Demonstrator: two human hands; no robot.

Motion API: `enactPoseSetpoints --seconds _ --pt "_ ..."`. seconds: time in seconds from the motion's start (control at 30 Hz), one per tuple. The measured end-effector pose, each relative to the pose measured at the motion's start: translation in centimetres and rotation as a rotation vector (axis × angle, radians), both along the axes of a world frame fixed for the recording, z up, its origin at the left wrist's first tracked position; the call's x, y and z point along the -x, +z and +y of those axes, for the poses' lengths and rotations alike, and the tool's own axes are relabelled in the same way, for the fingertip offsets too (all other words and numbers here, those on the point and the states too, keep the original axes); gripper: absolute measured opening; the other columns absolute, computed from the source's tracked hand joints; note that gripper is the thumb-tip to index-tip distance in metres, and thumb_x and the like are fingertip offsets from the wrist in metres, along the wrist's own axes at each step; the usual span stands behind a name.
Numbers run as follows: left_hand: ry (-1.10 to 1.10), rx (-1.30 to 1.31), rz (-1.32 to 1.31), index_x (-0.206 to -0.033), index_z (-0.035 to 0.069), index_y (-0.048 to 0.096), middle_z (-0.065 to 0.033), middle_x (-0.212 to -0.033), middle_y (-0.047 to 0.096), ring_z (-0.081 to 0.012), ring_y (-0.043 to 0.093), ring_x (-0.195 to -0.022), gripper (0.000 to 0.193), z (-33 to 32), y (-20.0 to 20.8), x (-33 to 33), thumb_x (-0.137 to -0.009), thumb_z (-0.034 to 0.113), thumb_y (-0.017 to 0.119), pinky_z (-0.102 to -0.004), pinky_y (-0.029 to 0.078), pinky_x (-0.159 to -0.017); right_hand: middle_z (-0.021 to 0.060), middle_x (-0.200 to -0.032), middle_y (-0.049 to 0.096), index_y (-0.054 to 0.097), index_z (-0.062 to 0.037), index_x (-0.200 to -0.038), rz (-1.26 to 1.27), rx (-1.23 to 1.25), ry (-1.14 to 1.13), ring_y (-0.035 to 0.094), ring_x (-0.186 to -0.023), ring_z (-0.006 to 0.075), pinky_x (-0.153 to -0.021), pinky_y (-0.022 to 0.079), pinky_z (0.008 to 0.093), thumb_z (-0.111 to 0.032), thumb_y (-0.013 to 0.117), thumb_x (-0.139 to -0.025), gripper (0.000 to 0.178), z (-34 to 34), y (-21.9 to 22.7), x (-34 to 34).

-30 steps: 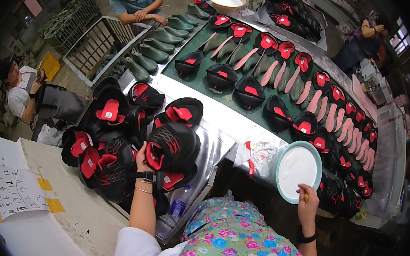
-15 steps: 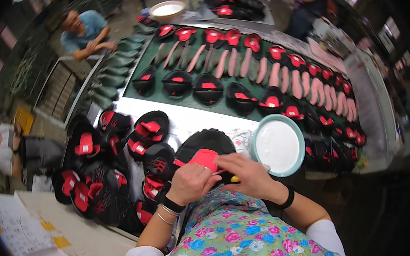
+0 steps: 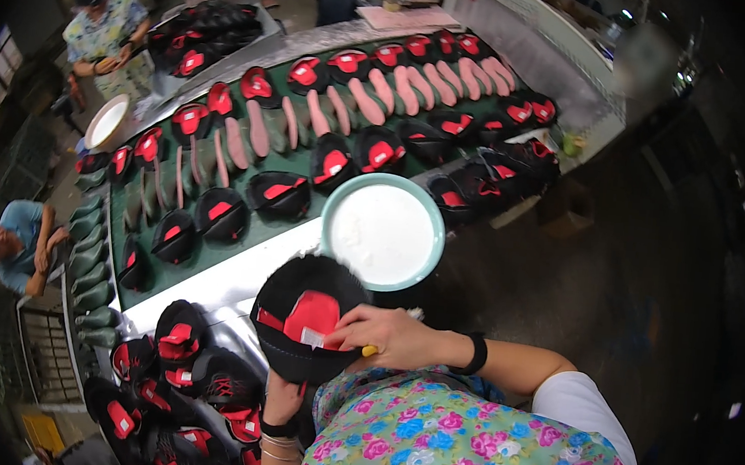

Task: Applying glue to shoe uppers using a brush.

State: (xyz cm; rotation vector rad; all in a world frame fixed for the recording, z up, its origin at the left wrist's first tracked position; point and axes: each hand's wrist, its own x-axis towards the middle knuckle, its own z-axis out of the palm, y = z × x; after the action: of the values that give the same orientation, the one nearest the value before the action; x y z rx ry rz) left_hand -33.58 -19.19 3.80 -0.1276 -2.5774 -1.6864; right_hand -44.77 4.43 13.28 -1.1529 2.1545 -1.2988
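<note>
Head view: shoe upper [image 3: 302, 328] sits between left hand [image 3: 283, 399] and right hand [image 3: 386, 335].

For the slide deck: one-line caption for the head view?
Left hand holds a black-and-red shoe upper; right hand presses on it beside a white bowl.

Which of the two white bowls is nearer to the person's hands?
The large teal-rimmed bowl just above the right hand and the held shoe upper; the other bowl sits far up the conveyor, by a co-worker.

Floral apron over white short sleeves; black wristbands, thin bangles at left wrist.
</note>
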Motion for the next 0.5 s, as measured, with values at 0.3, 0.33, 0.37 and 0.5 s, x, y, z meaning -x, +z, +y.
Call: enactPoseSetpoints --seconds 0.3,0.33,0.37,0.5 --pt "0.336 -0.053 -0.153 -0.104 -0.001 0.061 -0.0194 -0.111 0.060 -0.0260 0.056 -0.104 0.031 5.4 -3.2 0.7 -0.075 0.006 0.066 -0.0343 0.042 -0.090 0.0050 -0.107 0.064 0.068 -0.0059 -0.094 -0.045 -0.055 0.009 0.058 -0.099 0.0192 -0.076 0.052 0.0322 -0.023 0.070 -0.077 0.024 5.4 -0.3 3.8" --pt "0.340 -0.052 -0.160 -0.104 -0.001 0.061 -0.0194 -0.111 0.060 -0.0260 0.056 -0.104 0.031 6.0 -2.1 1.5 -0.075 0.006 0.066 -0.0343 0.042 -0.090 0.0049 -0.104 0.065 0.068 -0.0059 -0.093 -0.030 -0.052 -0.064 0.059 -0.097 0.0193 -0.076 0.052 0.0322 -0.022 0.070 -0.077 0.023 6.1 -0.4 4.2" --pt "0.272 -0.087 -0.180 -0.103 -0.001 0.061 -0.0196 -0.111 0.060 -0.0262 0.056 -0.104 0.030 6.6 -1.1 2.3 -0.075 0.006 0.066 -0.0344 0.042 -0.090 0.0054 -0.100 0.066 0.067 -0.0056 -0.090 0.073 -0.019 -0.157 0.059 -0.093 0.0205 -0.076 0.051 0.0322 -0.023 0.070 -0.078 0.021 7.3 -1.4 5.2" --pt "0.068 -0.212 -0.279 -0.100 -0.002 0.062 -0.0202 -0.114 0.059 -0.0269 0.056 -0.104 0.027 8.4 2.3 3.3 -0.075 0.009 0.066 -0.0348 0.043 -0.090 0.0099 -0.090 0.059 0.068 -0.0058 -0.089 0.194 -0.236 -0.499 0.058 -0.088 0.0261 -0.077 0.047 0.0355 -0.022 0.058 -0.087 0.019 12.2 -4.2 10.0"
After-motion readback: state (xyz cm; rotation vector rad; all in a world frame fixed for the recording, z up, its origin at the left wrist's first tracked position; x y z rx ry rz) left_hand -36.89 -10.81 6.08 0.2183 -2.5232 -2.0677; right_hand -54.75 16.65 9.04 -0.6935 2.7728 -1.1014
